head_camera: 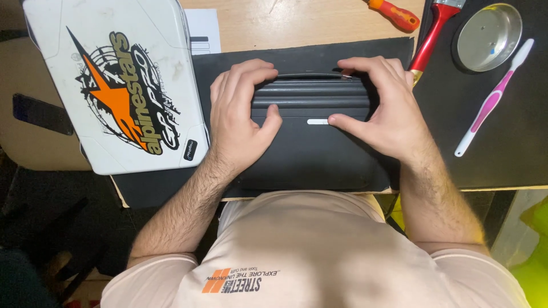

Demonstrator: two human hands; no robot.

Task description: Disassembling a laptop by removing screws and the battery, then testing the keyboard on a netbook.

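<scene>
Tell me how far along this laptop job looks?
Done: the dark laptop lies shut on a black mat, with brush, screwdriver, toothbrush and metal dish laid out. In hand: left hand and right hand grip its far ridged edge. Left: it shows no opened panel, and the tools lie untouched.

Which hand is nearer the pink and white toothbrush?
The right hand. It rests on the dark laptop, just left of the toothbrush. The left hand grips the laptop's other end, farther away.
</scene>
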